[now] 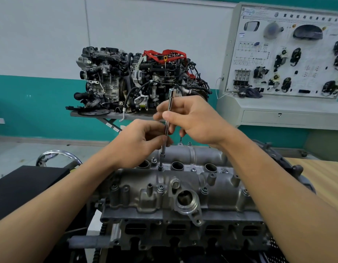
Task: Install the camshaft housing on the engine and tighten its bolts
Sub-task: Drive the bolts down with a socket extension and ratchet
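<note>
Grey cast-aluminium camshaft housing point(183, 190) seated on engine block point(183, 234). Grip: left hand point(139, 143) low, right hand point(191, 120) higher, both pinching slim chrome extension bar point(167, 128) (nearly upright); tip on bolt point(160, 168) between two round wells point(177, 165), mid-housing.

Even, soft indoor light, no hard shadows; bright glints on the chrome extension bar point(167, 126). Wide-angle bending curves the frame edges; forearms near the bottom look stretched, slightly soft.

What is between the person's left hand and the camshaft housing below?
The lower end of the chrome extension bar that the left hand pinches, its dark tip on a bolt in the camshaft housing; the head view shows it.
</note>
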Demonstrator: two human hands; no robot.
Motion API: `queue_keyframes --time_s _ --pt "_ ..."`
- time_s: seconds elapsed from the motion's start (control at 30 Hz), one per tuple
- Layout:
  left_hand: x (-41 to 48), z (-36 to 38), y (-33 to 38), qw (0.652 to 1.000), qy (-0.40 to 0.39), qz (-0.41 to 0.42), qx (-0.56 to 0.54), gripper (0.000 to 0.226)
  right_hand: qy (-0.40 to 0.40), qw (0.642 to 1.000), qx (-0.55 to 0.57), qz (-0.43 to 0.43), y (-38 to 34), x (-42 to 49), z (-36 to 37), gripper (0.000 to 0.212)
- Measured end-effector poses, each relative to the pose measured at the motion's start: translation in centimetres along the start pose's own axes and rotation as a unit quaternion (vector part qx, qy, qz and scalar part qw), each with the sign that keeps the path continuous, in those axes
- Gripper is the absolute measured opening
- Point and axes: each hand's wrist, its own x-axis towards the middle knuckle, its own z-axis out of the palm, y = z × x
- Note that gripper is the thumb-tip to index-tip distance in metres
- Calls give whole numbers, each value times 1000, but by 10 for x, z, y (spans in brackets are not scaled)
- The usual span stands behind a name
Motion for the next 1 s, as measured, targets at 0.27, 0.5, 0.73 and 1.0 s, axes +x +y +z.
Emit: queue_keyframes --time_s 0.27,0.5,0.73,1.0 --pt "4 3 -2 998 55 4 19 9 87 996 6 -7 6 -1 9 37" --pt "4 6 1 1000 10 -16 12 23 48 999 1 -18 4 -2 6 20" --pt "2 0 -2 999 10 -33 11 14 3 1000 21 6 3 0 6 16" --pt "4 3 -2 999 -11 -41 13 7 128 985 -116 -19 10 0 9 41"
